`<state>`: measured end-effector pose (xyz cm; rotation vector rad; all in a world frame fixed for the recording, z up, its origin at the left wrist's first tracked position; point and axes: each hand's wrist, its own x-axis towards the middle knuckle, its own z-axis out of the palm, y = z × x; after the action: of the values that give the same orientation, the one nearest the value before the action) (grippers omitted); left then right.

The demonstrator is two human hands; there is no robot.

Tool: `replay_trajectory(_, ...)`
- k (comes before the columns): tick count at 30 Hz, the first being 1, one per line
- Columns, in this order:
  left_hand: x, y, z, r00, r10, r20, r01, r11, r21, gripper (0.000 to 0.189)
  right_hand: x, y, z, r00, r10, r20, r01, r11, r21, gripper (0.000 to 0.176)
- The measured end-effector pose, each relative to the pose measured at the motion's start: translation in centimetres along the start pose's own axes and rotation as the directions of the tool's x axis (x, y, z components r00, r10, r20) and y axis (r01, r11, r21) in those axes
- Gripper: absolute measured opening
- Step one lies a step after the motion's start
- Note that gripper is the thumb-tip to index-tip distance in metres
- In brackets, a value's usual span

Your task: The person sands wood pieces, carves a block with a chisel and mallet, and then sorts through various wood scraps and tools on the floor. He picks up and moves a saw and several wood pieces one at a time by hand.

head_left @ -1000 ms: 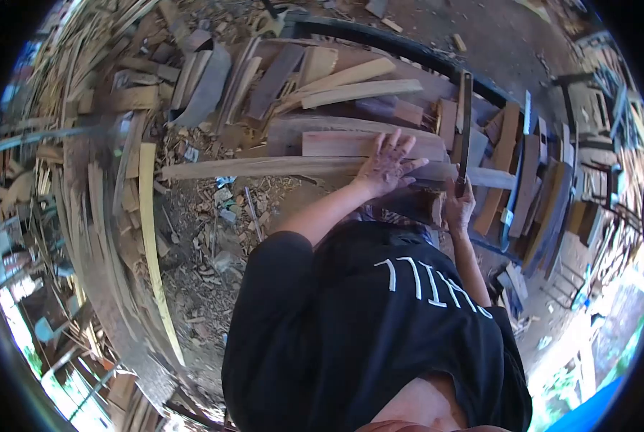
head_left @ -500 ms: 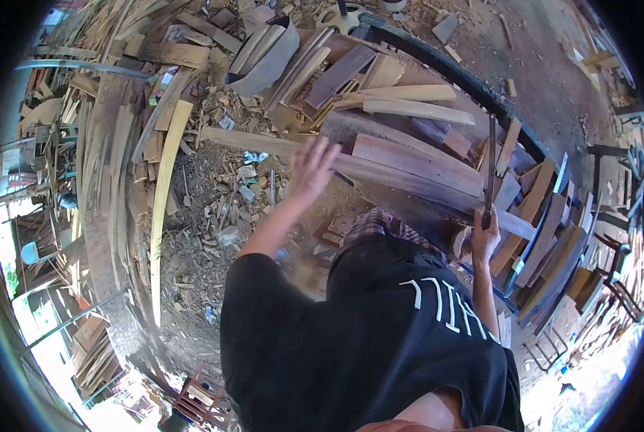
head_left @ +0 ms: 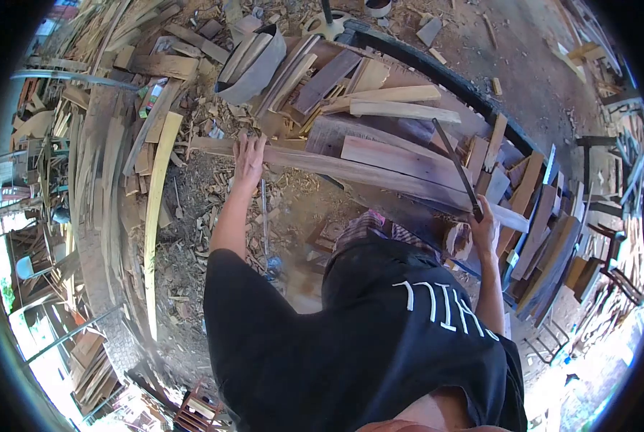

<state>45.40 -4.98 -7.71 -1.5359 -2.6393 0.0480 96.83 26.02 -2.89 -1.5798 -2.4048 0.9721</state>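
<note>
A person wears a loose black short-sleeved shirt (head_left: 300,345), its wide left sleeve (head_left: 239,306) ending near the elbow and its rounded neck opening (head_left: 448,394) showing at the near edge. Tall white block lettering (head_left: 431,306), upside down in the view and partly legible as "HILL," runs across the chest toward the right. Beyond the far hem, checked cloth (head_left: 412,236) shows in reddish, dark and pale tones.

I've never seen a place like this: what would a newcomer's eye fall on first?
Probably the long plank crossing the middle, with the left hand over its left part and the right hand gripping a thin dark bar near its right end. Next, perhaps the yellow strip of wood at left.
</note>
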Motion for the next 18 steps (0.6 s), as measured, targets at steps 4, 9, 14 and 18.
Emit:
replay_trajectory(4, -1.2, 0.2, -1.4, 0.987, 0.112, -0.111, -0.125, 0.985, -0.116, 0.05, 0.4, 0.3, -3.1, 0.996, -0.05, 0.08, 0.062, 0.985, -0.16, 0.042)
replay_trajectory(9, -2.0, 2.1, -3.8, 0.974, 0.195, -0.117, -0.221, 0.934, -0.281, 0.046, 1.6, 4.5, -8.4, 0.967, -0.06, 0.247, 0.102, 0.982, -0.158, 0.036)
replay_trajectory(14, -1.5, 7.6, -6.5, 0.931, 0.321, -0.172, -0.363, 0.857, -0.365, 0.028, 2.9, 7.4, -14.9, 0.941, 0.151, 0.304, -0.058, 0.953, -0.297, 0.025)
replay_trajectory(18, -1.1, 11.8, -7.5, 0.939, 0.318, -0.132, -0.341, 0.81, -0.476, 0.021, 1.9, 5.9, -15.8, 0.967, 0.133, 0.215, -0.083, 0.971, -0.224, 0.03)
